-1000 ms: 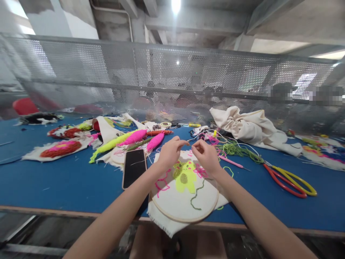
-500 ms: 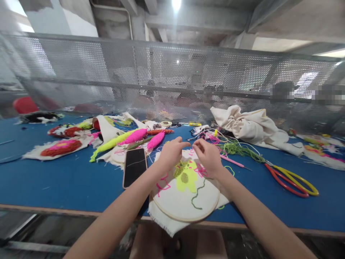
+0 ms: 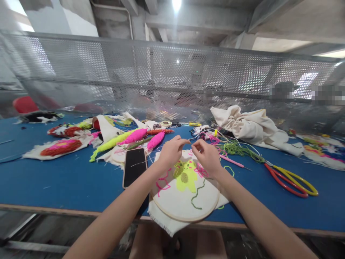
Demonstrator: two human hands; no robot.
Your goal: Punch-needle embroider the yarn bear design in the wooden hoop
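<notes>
White cloth stretched in a round embroidery hoop [image 3: 185,218] lies at the table's front edge, with a yellow flower [image 3: 188,180], pink stitching and a dark green line on it. Above the hoop's far side, my left hand [image 3: 172,153] is closed, its index finger pointing right. Facing it across a small gap, my right hand [image 3: 206,155] has thumb and fingers pinched together. Whatever sits in either pinch is too small to make out. Both forearms hide parts of the hoop's sides.
A phone [image 3: 135,163] lies left of the hoop. Pink yarn [image 3: 156,139] and yellow-green yarn [image 3: 113,142] lie behind it. To the right are a pink-handled tool [image 3: 232,160], green yarn [image 3: 234,149], red-and-yellow scissors [image 3: 291,180] and bundled white cloth [image 3: 250,124]. A perforated metal screen [image 3: 172,79] stands behind.
Both hands have shifted only slightly; the right hand's fingertips moved a little left and its fingers curled more. The hoop and the things around it stay put.
</notes>
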